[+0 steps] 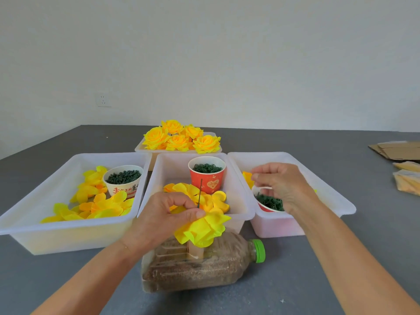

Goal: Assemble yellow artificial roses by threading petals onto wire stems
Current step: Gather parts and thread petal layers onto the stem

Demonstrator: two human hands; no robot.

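Note:
My left hand (pixel 168 214) pinches a half-built yellow rose (pixel 202 230), bloom turned down. Its thin dark wire stem (pixel 200 194) sticks up past my thumb. This sits in front of the middle tray (pixel 163 169), which holds loose yellow petals (pixel 216 201) and a red cup (pixel 208 176) of green parts. My right hand (pixel 281 185) hovers over a cup of green pieces (pixel 267 204) in the right tray (pixel 295 155). Its fingertips are drawn together, and whether they hold a piece is hidden.
The left tray (pixel 68 237) holds yellow petals (pixel 100 205) and a white cup (pixel 123 178) of green parts. Finished yellow roses (pixel 179 138) fill a far tray. A sand-filled bottle (pixel 204 264) lies under my left hand. Cardboard (pixel 397 151) and plastic bags (pixel 408 180) lie far right.

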